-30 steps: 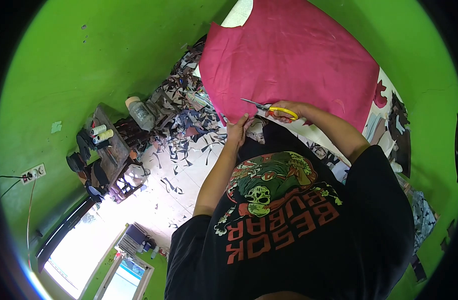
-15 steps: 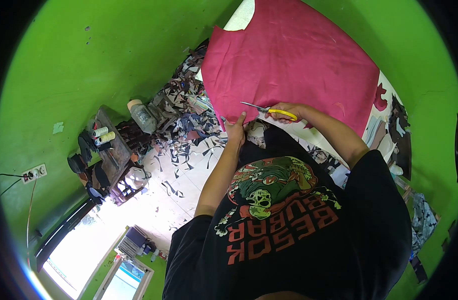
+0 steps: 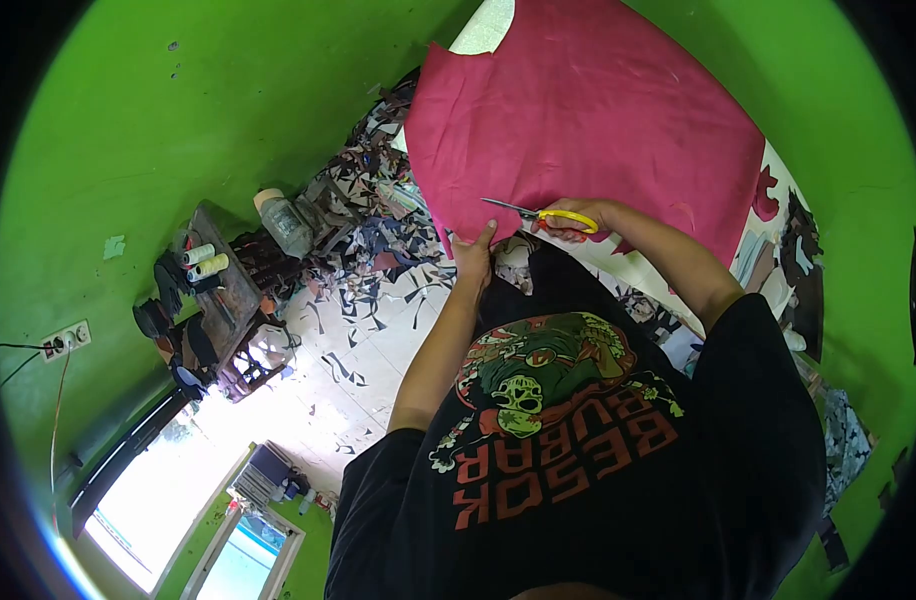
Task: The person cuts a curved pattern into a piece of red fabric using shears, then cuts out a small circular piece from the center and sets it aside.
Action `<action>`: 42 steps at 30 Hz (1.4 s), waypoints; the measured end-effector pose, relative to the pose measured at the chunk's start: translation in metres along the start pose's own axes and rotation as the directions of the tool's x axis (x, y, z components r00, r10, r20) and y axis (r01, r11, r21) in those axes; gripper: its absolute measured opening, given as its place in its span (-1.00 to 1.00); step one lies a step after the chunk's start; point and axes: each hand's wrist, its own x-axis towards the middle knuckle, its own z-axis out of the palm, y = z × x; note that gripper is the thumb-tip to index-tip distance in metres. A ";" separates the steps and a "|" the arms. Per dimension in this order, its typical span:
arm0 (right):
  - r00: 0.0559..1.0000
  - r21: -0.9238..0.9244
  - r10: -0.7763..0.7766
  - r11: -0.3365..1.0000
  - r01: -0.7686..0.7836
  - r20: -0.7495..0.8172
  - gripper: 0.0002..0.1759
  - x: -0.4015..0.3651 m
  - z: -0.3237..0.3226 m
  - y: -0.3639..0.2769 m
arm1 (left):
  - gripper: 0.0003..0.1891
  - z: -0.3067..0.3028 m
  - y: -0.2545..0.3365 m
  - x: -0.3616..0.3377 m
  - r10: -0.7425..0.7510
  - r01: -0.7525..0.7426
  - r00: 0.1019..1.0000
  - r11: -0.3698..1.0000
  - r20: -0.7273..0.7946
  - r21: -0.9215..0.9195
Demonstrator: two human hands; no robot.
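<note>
A large pinkish-red sheet (image 3: 588,110) spreads over the work surface in front of me. My left hand (image 3: 472,252) pinches the sheet's near left edge, with the thumb on top. Yellow-handled scissors (image 3: 566,218) are in my right hand (image 3: 586,220), its fingers wrapped round the handles. Their metal blades point left over the sheet near its lower edge, a little above my left thumb. The part of the left fingers beneath the sheet is hidden.
Dark and light scraps (image 3: 378,250) litter the floor at the left. A small wooden table (image 3: 228,290) holds thread spools (image 3: 209,267). Beside it stands a clear container (image 3: 286,228). A red scrap (image 3: 766,194) lies right of the sheet. Green walls surround the space.
The view has shifted slightly. The scissor blades look a little more closed, and both hands remain at about the same part of the sheet.
</note>
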 end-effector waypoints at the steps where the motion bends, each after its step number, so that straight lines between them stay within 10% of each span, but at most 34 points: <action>1: 1.000 -0.003 -0.003 1.000 0.003 0.018 -0.45 0.001 -0.001 -0.001 | -0.34 0.000 0.001 0.000 -0.014 0.014 1.000 1.000 -0.001 -0.006; 9: 1.000 -0.009 0.013 1.000 -0.013 -0.003 -0.62 0.004 -0.005 0.005 | -0.17 -0.010 0.002 0.003 -0.096 0.099 0.992 0.994 0.083 -0.039; 15: 0.999 0.033 0.024 0.999 -0.023 -0.030 -0.63 0.009 -0.007 0.009 | -0.42 -0.017 0.013 0.011 -0.166 0.163 0.986 0.968 0.001 -0.193; 23: 0.998 0.031 -0.043 0.999 0.042 0.043 -0.42 0.008 -0.012 0.015 | -0.33 -0.022 -0.008 0.023 0.170 -0.166 0.985 0.981 0.036 -0.101; 42: 0.984 -0.095 -0.176 0.979 0.179 0.042 -0.36 0.013 0.006 0.014 | -0.33 -0.021 -0.010 0.018 0.175 -0.170 0.984 0.976 0.024 -0.138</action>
